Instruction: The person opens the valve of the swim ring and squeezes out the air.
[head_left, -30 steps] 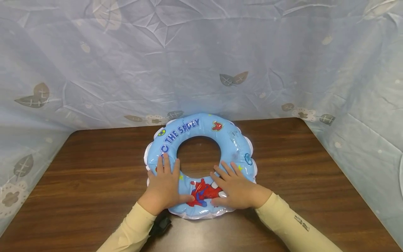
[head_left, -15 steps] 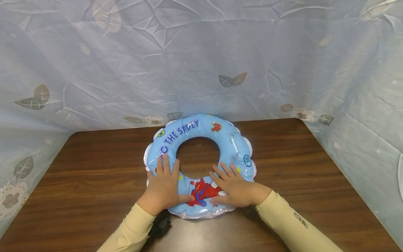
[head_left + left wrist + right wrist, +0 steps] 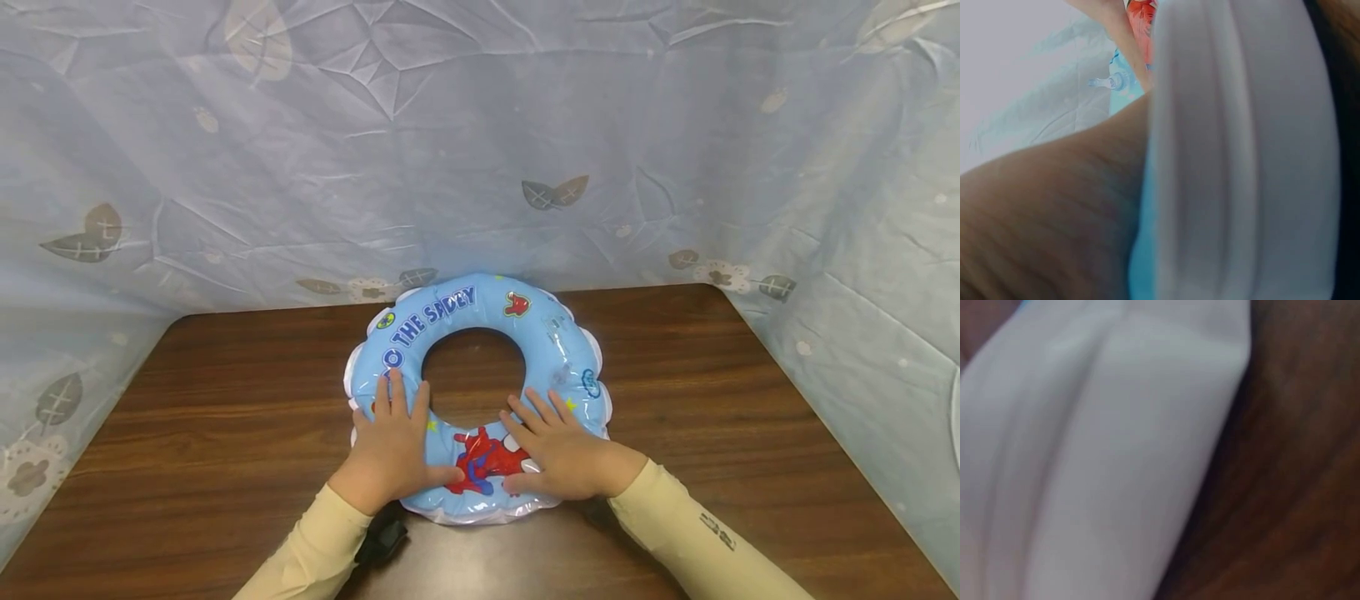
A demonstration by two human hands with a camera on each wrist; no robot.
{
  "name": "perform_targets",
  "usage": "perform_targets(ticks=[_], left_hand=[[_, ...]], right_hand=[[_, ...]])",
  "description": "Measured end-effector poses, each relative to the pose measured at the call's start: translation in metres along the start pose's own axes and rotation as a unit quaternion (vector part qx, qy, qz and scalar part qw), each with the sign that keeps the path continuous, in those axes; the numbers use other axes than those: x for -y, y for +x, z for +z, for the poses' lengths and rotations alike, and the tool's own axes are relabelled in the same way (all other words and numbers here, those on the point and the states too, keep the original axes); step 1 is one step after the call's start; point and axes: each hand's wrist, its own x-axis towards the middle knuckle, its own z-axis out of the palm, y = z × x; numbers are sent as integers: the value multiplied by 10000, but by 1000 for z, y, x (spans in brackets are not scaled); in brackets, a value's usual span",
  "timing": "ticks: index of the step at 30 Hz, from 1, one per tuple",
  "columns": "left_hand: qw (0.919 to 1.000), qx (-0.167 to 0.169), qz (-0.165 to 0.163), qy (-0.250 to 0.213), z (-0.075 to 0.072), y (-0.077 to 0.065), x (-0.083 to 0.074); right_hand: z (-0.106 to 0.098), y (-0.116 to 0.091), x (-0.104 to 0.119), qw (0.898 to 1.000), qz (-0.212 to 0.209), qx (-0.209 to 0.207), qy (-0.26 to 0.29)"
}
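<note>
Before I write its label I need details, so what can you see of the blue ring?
The blue ring looks like glossy, inflated plastic with a scalloped white edge. Its prints include blue lettering, a red-and-blue figure and yellow stars. What looks like a clear valve shows in the left wrist view. It lies on the wooden table, its far side close to the curtain. The left hand and right hand rest spread on its near part.

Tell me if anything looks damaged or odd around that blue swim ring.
Nothing looks spilled or damaged. The swim ring lies plump on the table; its clear valve sticks out, and I cannot tell whether it is plugged. Only the patterned fabric behind looks untidy, with sharp creases.
</note>
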Motion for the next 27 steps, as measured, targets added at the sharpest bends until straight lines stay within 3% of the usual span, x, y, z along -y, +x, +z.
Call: perform_targets(ticks=[7,27], left_hand=[[10000,28,30,9,0,0,1],[9998,-111,-22,136,0,-2,5]], right_hand=[[-14,-5,13,9996,201,175,-28],[-7,-4,8,9999,16,-59,136]])
